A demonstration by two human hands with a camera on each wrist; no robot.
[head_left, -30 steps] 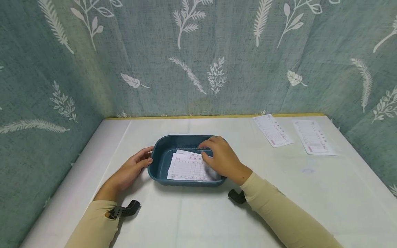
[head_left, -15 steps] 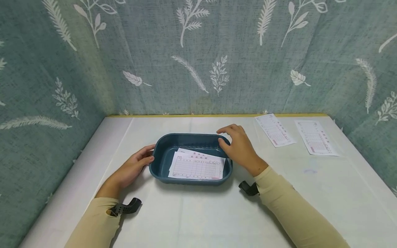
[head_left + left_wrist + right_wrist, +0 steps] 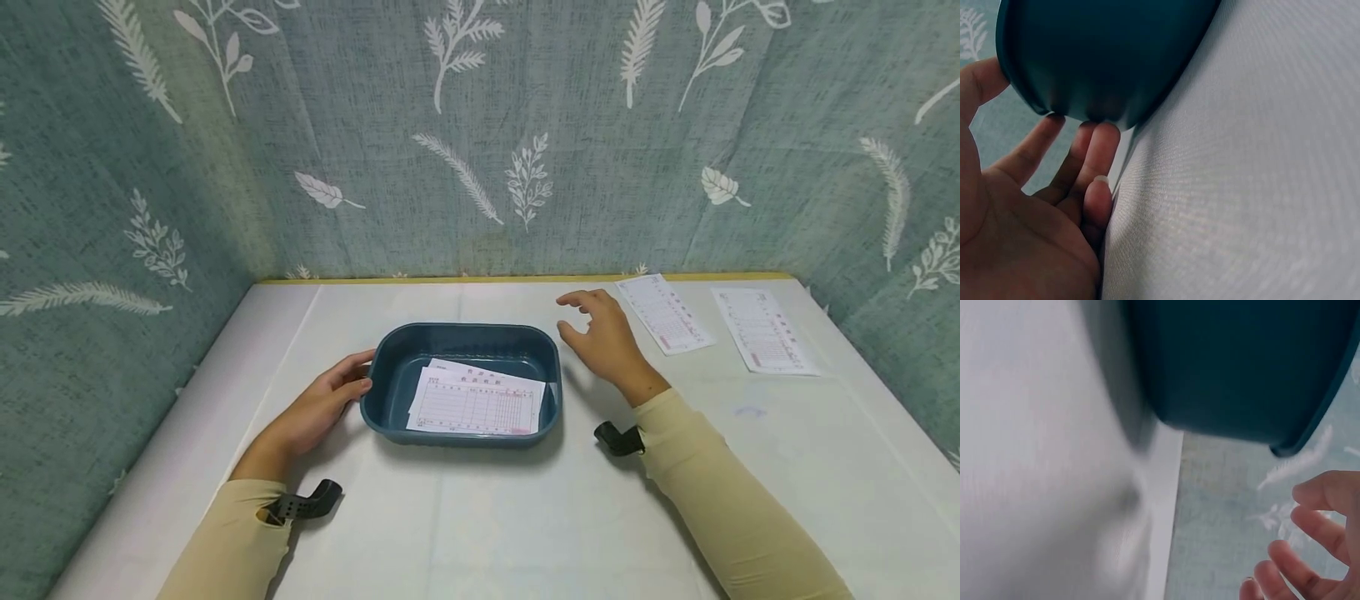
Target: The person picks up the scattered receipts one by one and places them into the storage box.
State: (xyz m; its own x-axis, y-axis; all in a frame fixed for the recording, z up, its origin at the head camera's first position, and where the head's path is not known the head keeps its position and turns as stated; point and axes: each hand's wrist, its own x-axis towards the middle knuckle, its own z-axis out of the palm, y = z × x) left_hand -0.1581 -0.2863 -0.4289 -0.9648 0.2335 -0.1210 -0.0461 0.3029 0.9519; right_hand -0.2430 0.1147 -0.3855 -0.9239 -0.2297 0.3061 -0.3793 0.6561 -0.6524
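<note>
A: Entry, left hand point(image 3: 318, 408). It rested on the table at the left end of the dark teal plastic tray point(image 3: 390, 371). In the left wrist view the fingertips point(image 3: 1100, 134) touched the tray's outer wall and the thumb lay up at the rim. The fingers were fairly straight, propped against the wall; a curled grip was not seen.

B: Right hand point(image 3: 607, 337)?

A: It hovered to the right of the tray's far right corner, apart from the tray, between the tray and the nearer loose form point(image 3: 663, 314). Fingers were spread and relaxed, holding nothing. The right wrist view was blurred, so I could not tell whether the hand touched the table; probably it was just above it.

B: Tray position and contents?

A: The tray sat on the white table cover point(image 3: 480, 517), centre left, long side facing the person. Inside lay printed forms point(image 3: 476, 404), white with pink ruling, at least two sheets overlapping, the top one flat on the tray floor towards the right.

B: Other items?

A: A second loose form point(image 3: 761, 331) lay further right at the far edge, well apart from the tray. Both forearms wore beige sleeves point(image 3: 720, 492). A leaf-patterned teal cloth point(image 3: 480, 133) backed the table.
</note>
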